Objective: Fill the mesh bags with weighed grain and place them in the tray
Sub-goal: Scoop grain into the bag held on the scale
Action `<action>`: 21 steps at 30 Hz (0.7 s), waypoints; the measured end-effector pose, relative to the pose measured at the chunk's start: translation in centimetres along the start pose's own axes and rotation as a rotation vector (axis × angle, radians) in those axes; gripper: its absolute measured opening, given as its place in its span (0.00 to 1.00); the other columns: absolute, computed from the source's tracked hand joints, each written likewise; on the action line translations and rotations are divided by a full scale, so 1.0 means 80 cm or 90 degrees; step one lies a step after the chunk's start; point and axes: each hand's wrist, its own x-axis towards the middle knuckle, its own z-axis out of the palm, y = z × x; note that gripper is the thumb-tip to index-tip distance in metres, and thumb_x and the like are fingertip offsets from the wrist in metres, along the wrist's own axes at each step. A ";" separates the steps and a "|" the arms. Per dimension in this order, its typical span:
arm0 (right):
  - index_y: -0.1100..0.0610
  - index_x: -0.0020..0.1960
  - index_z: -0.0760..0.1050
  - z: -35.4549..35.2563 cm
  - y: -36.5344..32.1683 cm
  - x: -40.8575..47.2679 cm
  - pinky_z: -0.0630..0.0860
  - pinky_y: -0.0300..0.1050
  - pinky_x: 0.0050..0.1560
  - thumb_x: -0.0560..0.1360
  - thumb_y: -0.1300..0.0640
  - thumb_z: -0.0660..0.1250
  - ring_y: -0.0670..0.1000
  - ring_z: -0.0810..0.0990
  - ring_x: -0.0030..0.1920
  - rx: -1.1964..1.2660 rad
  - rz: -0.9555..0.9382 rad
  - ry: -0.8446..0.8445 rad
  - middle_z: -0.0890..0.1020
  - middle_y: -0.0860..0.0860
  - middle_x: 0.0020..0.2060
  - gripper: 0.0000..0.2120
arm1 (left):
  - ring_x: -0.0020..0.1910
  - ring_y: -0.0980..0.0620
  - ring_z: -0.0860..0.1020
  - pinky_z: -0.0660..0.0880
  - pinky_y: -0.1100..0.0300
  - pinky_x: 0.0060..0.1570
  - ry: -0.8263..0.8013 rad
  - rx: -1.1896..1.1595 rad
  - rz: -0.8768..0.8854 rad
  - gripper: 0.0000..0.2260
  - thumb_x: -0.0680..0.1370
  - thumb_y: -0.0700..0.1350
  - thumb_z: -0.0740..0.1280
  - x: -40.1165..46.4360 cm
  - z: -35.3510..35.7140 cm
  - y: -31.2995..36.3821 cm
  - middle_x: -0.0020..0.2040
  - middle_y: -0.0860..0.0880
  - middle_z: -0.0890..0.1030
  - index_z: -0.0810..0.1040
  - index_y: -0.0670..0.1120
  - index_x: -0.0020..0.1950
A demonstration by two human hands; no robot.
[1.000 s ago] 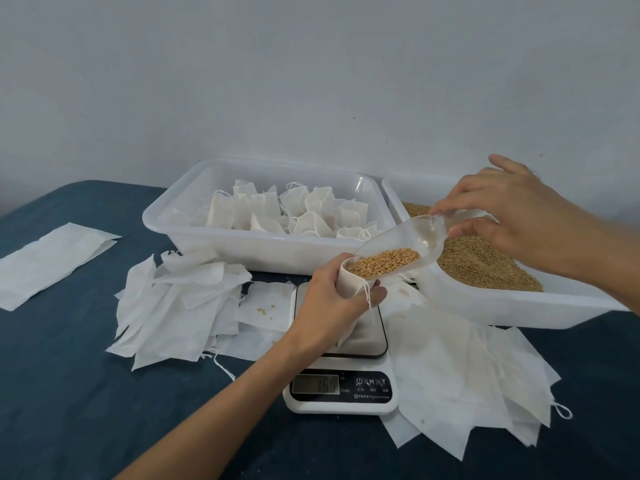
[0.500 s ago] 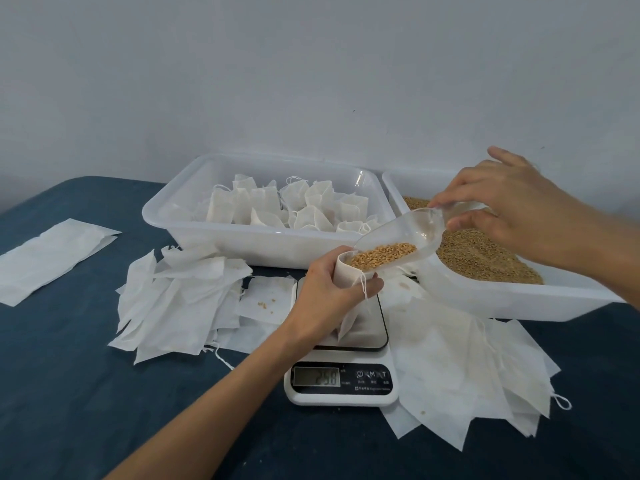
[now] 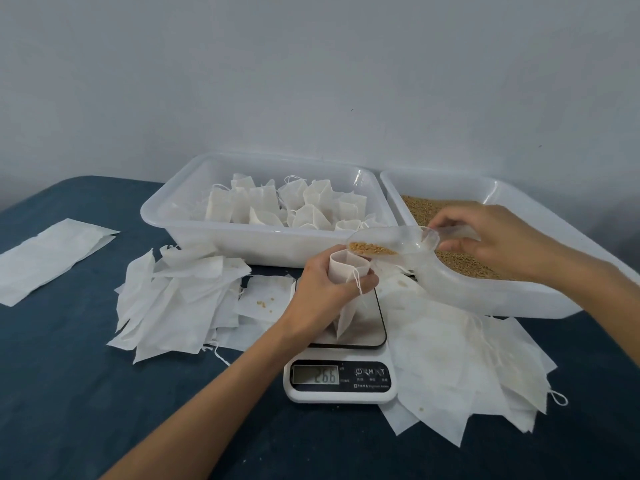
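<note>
Over scale [image 3: 341,379], display reading 266: left hand [image 3: 320,296] gripping open mesh bag [image 3: 346,271] upright on platform; right hand [image 3: 498,237] pinching clear scoop [image 3: 394,241], tipping grain [image 3: 370,248] at bag mouth. Behind, tray [image 3: 194,216] holding filled bags [image 3: 294,206]; grain bin [image 3: 540,303] sitting beside.

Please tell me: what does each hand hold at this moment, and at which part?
The left hand grips the mesh bag round its upper part, just below the open mouth. The right hand pinches the clear scoop by its handle.

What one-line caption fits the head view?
Left hand holds a mesh bag open on the scale while the right hand tips grain from a clear scoop.
</note>
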 end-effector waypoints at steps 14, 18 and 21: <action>0.60 0.48 0.74 0.021 0.127 0.023 0.78 0.49 0.49 0.80 0.60 0.67 0.55 0.79 0.47 -0.163 0.400 -0.054 0.80 0.55 0.47 0.03 | 0.50 0.45 0.85 0.80 0.47 0.52 -0.004 0.030 0.023 0.13 0.87 0.45 0.62 0.002 0.003 -0.006 0.47 0.46 0.88 0.85 0.49 0.53; 0.57 0.41 0.72 0.043 0.136 0.034 0.67 0.42 0.33 0.79 0.61 0.66 0.49 0.73 0.36 -0.205 0.412 -0.084 0.76 0.51 0.38 0.08 | 0.45 0.47 0.83 0.81 0.56 0.42 0.030 0.004 0.046 0.13 0.86 0.53 0.62 0.006 -0.001 0.004 0.43 0.45 0.86 0.85 0.51 0.51; 0.55 0.38 0.72 0.052 0.134 0.040 0.67 0.43 0.33 0.77 0.58 0.69 0.49 0.73 0.36 -0.237 0.413 -0.152 0.76 0.51 0.38 0.10 | 0.41 0.51 0.82 0.75 0.62 0.33 0.069 -0.006 0.043 0.14 0.85 0.53 0.63 0.017 -0.013 0.015 0.41 0.44 0.85 0.83 0.46 0.53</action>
